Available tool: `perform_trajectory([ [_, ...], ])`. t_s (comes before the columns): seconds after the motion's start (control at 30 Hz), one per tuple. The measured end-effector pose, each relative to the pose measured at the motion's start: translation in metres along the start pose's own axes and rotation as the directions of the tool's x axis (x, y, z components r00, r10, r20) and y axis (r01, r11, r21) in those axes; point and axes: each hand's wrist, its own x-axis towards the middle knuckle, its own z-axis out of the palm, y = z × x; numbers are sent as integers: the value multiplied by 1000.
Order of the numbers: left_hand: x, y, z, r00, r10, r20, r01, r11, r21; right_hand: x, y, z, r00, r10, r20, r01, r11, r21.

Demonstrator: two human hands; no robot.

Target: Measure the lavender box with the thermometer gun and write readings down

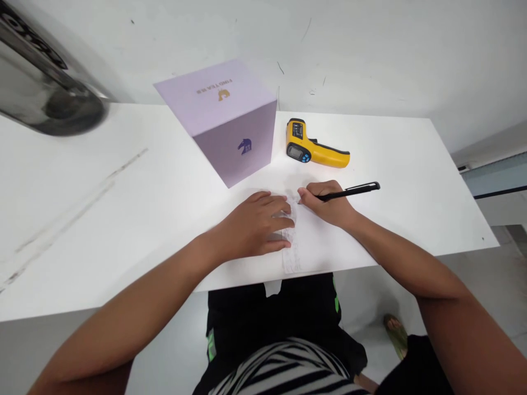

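Observation:
My right hand (331, 204) grips a black pen (358, 190), its tip down on a white sheet of paper (317, 247). Small handwriting runs along the left side of the sheet; I cannot read it. With fingers spread, my left hand (261, 226) lies flat across the paper's left edge and the table. Just beyond my hands stand a lilac box (230, 123) with a horse-head logo and a yellow-and-black infrared thermometer (317, 148) lying on its side.
The white table (123, 219) has grey streaks at the left and backs onto a scuffed white wall (349, 55). A dark glass-like container (53, 82) stands at the far left. Below the front edge, a foot in a green slipper (397, 334) shows on the floor.

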Motion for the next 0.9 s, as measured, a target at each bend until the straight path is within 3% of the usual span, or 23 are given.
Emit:
perform_trajectory([
  [0.07,0,0,0,1000,12,-7,-12,1000,10,0,0,-2,999,33,-30,-33,999,7],
  [0.13,-1,-1,1,999,28,-22,-27,999,29,1,0,-5,988,70,-138,-70,998,10],
  [0.23,-2,-1,0,998,45,-45,-43,997,58,3,4,-7,966,-36,-257,16,997,-79],
  [0.3,-1,0,0,997,53,-56,-48,996,79,6,9,-7,953,-175,-247,116,965,-235],
  [0.37,0,0,0,994,73,-84,-64,992,108,8,14,-5,949,-240,-206,141,903,-406],
  [0.5,1,0,-3,946,173,-275,-123,974,189,9,15,2,992,-113,-56,51,764,-644],
  [0.57,-1,-3,-7,854,232,-465,-112,956,270,9,11,2,999,-32,3,24,704,-710],
  [0.6,-2,-5,-10,782,260,-566,-86,945,316,9,9,1,1000,-11,9,14,677,-736],
  [0.7,-6,-19,-18,515,270,-814,98,924,369,15,4,-10,998,-46,-48,-10,610,-793],
  [0.77,-7,-29,-19,361,164,-918,242,934,262,22,3,-19,987,-113,-118,-29,589,-808],
  [0.8,-6,-34,-19,308,76,-948,287,943,168,27,5,-23,974,-137,-181,-66,594,-802],
  [0.9,-3,-44,-15,241,-204,-949,336,935,-115,38,15,-28,976,-79,-201,-109,626,-772],
])
